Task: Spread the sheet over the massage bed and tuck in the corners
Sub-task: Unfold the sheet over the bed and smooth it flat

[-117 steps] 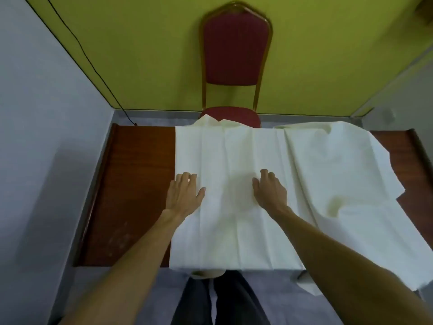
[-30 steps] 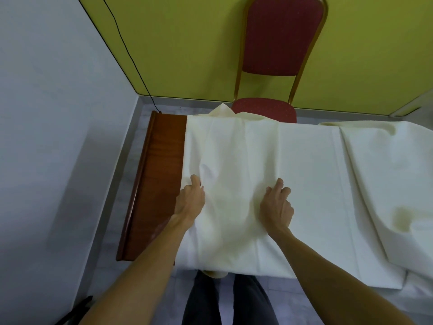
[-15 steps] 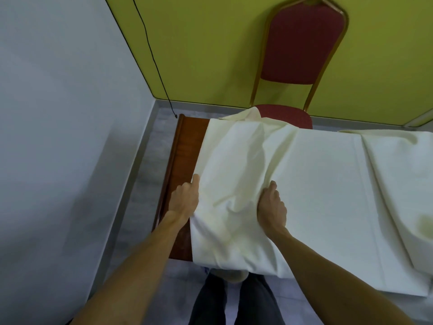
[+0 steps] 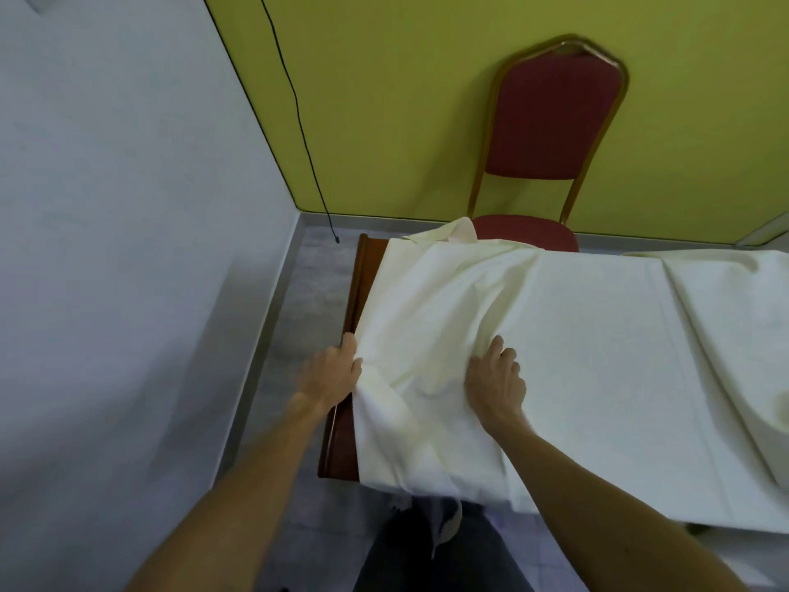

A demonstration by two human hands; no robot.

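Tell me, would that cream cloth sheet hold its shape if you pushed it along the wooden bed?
Probably not. The cream cloth sheet looks floppy: it bunches into soft folds between the left hand and right hand. It seems light, draping limply over the brown wooden bed's edge. It likely slides easily on that polished wood.

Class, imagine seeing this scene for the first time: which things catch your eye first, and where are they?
The cream sheet covers most of the wooden massage bed, bunched between the left hand at its edge and the right hand on top. A red chair stands against the yellow-green wall behind.
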